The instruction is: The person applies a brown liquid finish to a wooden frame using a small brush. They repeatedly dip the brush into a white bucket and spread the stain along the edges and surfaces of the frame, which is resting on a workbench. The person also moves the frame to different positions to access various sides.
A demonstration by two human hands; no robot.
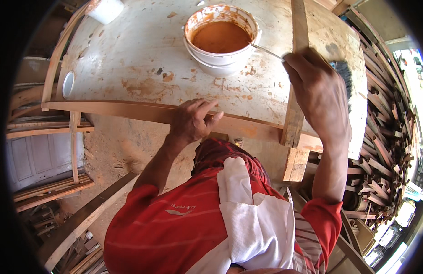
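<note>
Where the worktop (143, 50) reaches its left end, a white container (105, 11) and a small white round piece (68, 85) sit toward the margin, which leaves the middle to the larger vessel. Along the near edge runs a long wooden rail (106, 108); the left hand (192, 121) rests on it, fingers apart and gripping nothing, probably to steady the body or the wood. Just beyond that hand, toward the far side, the white bucket (220, 64) stands upright on the worktop, its orange-brown paste (220, 36) facing up, seemingly placed within easy reach. A thin rod (268, 52) slants over the bucket's right rim, its outer end pinched in the closed fingers of the right hand (318, 84), a hold that appears to keep the knuckles clear of the paste. Beneath that hand, a wooden board (293, 109) crosses the rail, apparently as part of one frame. Dark brush bristles (344, 73) show beside the wrist, partly hidden.
</note>
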